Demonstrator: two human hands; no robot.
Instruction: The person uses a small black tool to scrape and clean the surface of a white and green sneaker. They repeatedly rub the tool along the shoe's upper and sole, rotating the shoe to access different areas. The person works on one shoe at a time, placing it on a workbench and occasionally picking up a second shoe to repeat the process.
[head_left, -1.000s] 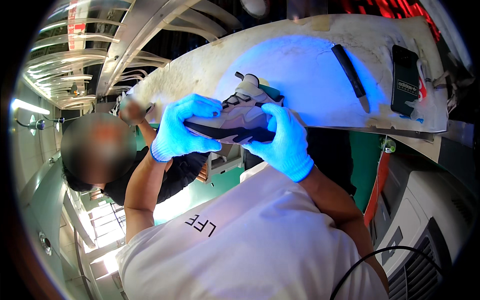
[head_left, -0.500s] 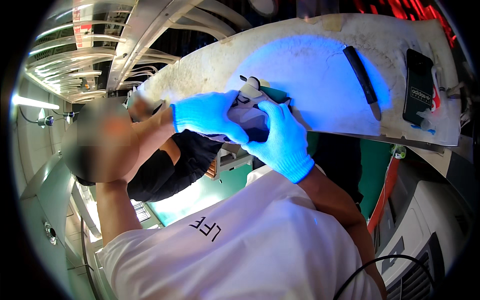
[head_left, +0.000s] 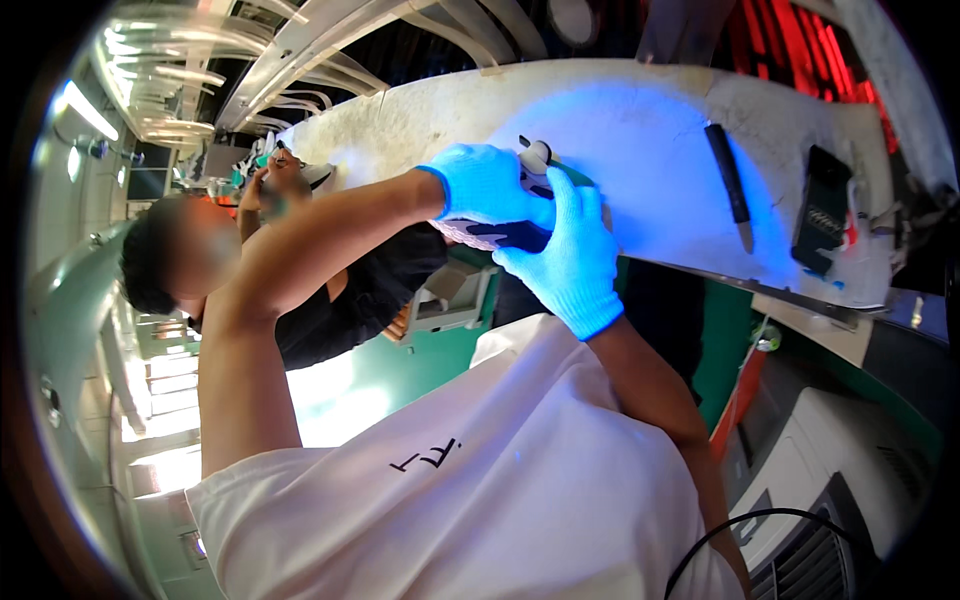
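Both hands in blue gloves. Left hand [head_left: 487, 185] wraps over the top of a sneaker [head_left: 500, 232], fingers curled closed on it; right hand [head_left: 570, 260] grips the same shoe from below and the side, fingers spread up along it. Shoe is held between the two hands at the near edge of a worn white worktable [head_left: 420, 115], lit blue; its pale patterned sole faces down, mostly hidden by the gloves. Farther right on the table lie a dark knife-like tool [head_left: 730, 185] and a black flat device [head_left: 822, 208], well apart from the shoe. Another person [head_left: 300, 270] in a dark shirt sits to the left, beyond the left forearm. Grey machine housing [head_left: 830, 480] at lower right.
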